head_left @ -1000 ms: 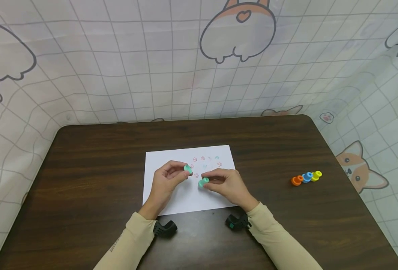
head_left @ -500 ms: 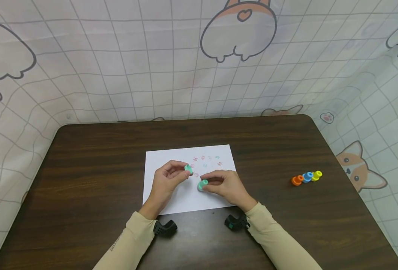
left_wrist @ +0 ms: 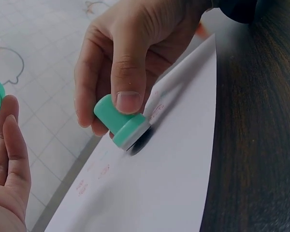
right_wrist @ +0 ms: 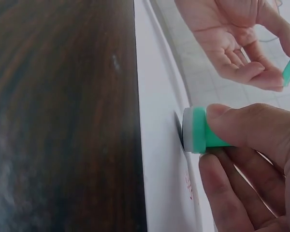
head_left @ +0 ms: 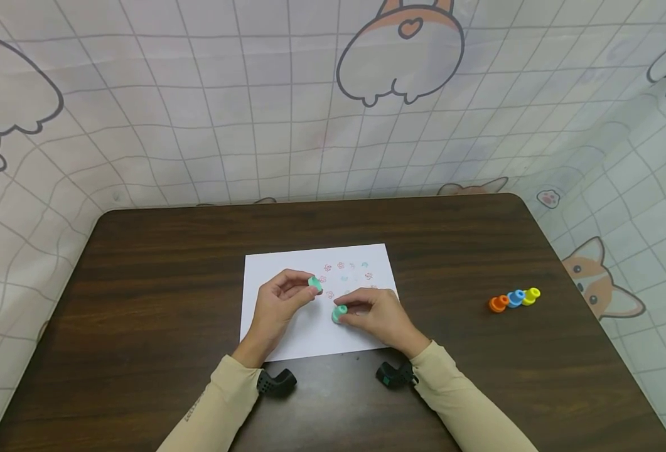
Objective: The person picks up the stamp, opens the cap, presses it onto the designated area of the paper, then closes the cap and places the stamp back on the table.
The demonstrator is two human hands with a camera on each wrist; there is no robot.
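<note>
My right hand (head_left: pixel 382 316) pinches a green stamp (right_wrist: pixel 199 129) between thumb and fingers, its pale-rimmed stamping end facing the white paper (head_left: pixel 304 342). In the left wrist view the stamp tilts slightly, with its lower edge right at the sheet and a dark shadow under it. My left hand (head_left: pixel 276 302) holds a small green cap (head_left: pixel 315 284) above the sheet's left half, with the hollow side showing in the left wrist view. Small red and teal stamped prints (head_left: pixel 341 266) cover the upper right part of the paper.
Orange (head_left: pixel 499 304), blue (head_left: pixel 516 298) and yellow (head_left: pixel 531 296) stamps stand in a slanting row to the right on the dark wooden table (head_left: pixel 163 282). Behind the table hangs a white grid-patterned cloth (head_left: pixel 208 125) with cartoon dogs.
My right hand has lowered the green stamp a little toward the near side of the paper and turned it more upright. The left hand with the cap has stayed nearly still.
</note>
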